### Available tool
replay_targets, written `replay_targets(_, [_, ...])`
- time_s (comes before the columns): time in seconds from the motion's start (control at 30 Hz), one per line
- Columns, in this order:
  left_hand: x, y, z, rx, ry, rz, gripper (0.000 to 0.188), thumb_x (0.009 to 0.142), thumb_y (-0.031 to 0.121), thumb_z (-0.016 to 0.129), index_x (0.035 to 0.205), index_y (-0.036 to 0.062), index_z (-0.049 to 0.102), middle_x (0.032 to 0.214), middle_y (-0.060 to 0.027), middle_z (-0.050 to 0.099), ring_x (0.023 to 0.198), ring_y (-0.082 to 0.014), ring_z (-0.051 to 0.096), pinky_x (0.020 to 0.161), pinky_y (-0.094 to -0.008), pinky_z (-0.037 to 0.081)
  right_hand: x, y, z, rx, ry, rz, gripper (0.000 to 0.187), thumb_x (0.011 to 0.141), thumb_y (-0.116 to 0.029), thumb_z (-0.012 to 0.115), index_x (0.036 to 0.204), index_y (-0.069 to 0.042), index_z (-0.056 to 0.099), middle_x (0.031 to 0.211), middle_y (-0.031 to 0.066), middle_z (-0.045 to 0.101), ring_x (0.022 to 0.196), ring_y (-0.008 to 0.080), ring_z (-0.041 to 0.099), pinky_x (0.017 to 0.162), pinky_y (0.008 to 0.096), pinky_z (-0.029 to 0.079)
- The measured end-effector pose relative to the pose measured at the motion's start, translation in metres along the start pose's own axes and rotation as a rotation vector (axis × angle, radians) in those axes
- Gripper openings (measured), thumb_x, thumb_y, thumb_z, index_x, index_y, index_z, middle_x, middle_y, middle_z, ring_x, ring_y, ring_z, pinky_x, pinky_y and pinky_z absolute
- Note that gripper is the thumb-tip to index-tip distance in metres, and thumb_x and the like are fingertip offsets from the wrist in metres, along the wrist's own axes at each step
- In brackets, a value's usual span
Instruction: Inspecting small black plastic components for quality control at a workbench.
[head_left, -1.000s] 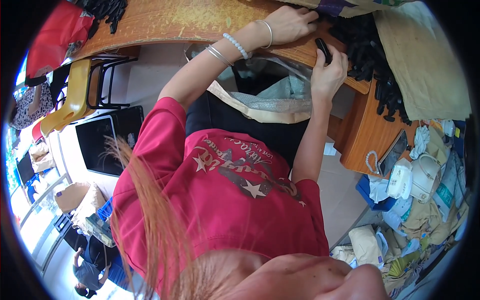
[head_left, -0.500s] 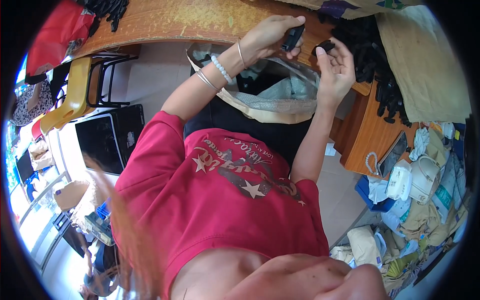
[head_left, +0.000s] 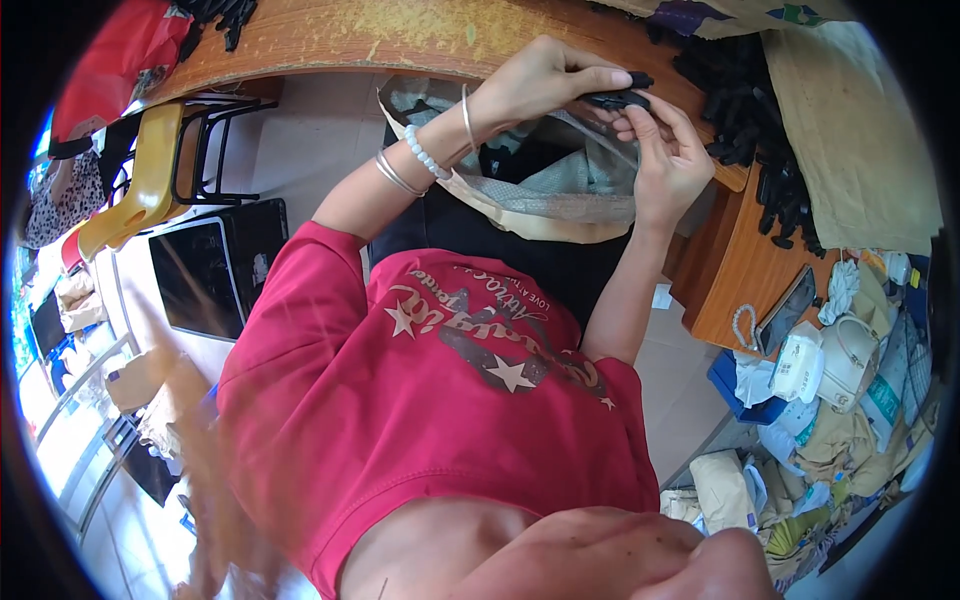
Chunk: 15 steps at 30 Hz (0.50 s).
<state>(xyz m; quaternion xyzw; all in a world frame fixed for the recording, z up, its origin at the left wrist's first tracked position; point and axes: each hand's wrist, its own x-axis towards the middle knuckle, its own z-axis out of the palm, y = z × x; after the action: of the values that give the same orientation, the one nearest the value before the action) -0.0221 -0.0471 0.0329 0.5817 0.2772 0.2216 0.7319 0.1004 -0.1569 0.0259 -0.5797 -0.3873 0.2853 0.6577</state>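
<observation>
Above the front edge of the wooden table, my two hands meet around small black plastic parts. My left hand (head_left: 555, 82) is closed on a black plastic piece (head_left: 618, 98), its thumb pressed along the top. From the right, my right hand (head_left: 672, 150) pinches at the same spot with thumb and fingers. Fingers partly cover the parts, so I cannot tell whether they are joined. An open lined sack (head_left: 540, 215) lies below my hands on my lap, with dark things inside. Close by on the right is a heap of similar black parts (head_left: 730, 100).
A brown paper sheet or sack (head_left: 850, 130) borders the heap. On the side table (head_left: 730, 280) lie a phone (head_left: 788, 308) and a beaded bracelet (head_left: 742, 326). A white handbag (head_left: 850, 360) and crumpled packaging fill the right. A yellow chair (head_left: 155, 180) stands left.
My hands have come together from a small gap, bringing the black pieces into contact or nearly so. My left hand has moved right and turned, thumb now on top.
</observation>
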Motion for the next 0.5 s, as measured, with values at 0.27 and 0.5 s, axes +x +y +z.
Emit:
replay_targets(0.27, [-0.01,-0.005,-0.006,0.728,-0.042,0.468,0.039,0.081,0.011,0.067,0.118,0.0007,0.058,0.08,-0.013,0.068,0.065,-0.0152,0.067,0.061,-0.0253,0.054,0.002,0.011,0.002,0.026,0.088,-0.164,0.032,0.077,0.006,0.068,0.108,0.004,0.062,0.095,0.0062,0.062,0.079,0.0095,0.058,0.07,0.0209,0.049])
replay_targets(0.5, [-0.014,-0.015,-0.012,0.707,-0.089,0.533,0.036,0.082,0.01,0.066,0.116,0.0021,0.059,0.086,-0.0138,0.068,0.071,-0.0184,0.069,0.063,-0.0276,0.054,-0.005,0.007,-0.005,-0.02,-0.06,0.035,0.034,0.075,0.009,0.066,0.108,0.004,0.063,0.093,0.0058,0.062,0.08,0.0092,0.056,0.074,0.0208,0.047])
